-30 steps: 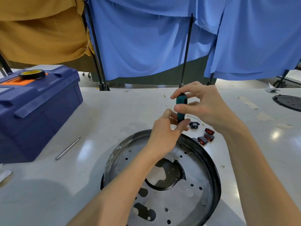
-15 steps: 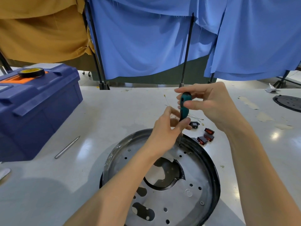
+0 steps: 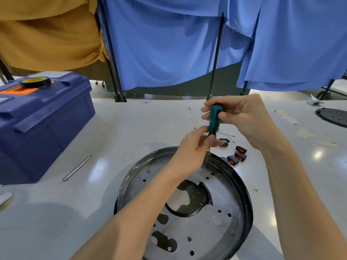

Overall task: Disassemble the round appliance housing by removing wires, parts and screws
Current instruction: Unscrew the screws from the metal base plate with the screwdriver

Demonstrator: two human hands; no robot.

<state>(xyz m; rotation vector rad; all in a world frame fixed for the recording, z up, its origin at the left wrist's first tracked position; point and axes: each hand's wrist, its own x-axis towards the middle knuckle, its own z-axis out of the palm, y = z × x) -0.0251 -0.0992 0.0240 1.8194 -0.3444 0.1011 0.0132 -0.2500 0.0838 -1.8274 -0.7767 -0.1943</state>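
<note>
Teal-handled screwdriver [image 3: 215, 119] stands upright, tip at the far edge of the round housing [image 3: 244, 192], which lies flat on the table [image 3: 131, 128]. Right hand [image 3: 242, 117] pinches the handle and left hand [image 3: 193, 149] pinches the shaft. I'd keep it vertical and press down while turning. Just beyond the housing are three red rocker switches [image 3: 237, 156] and one black socket [image 3: 224, 141]. Left of it is one metal rod [image 3: 77, 167].

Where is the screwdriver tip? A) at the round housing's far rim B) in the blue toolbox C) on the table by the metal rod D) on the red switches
A: the screwdriver stands upright, its tip down on the round housing near the far rim.
</note>
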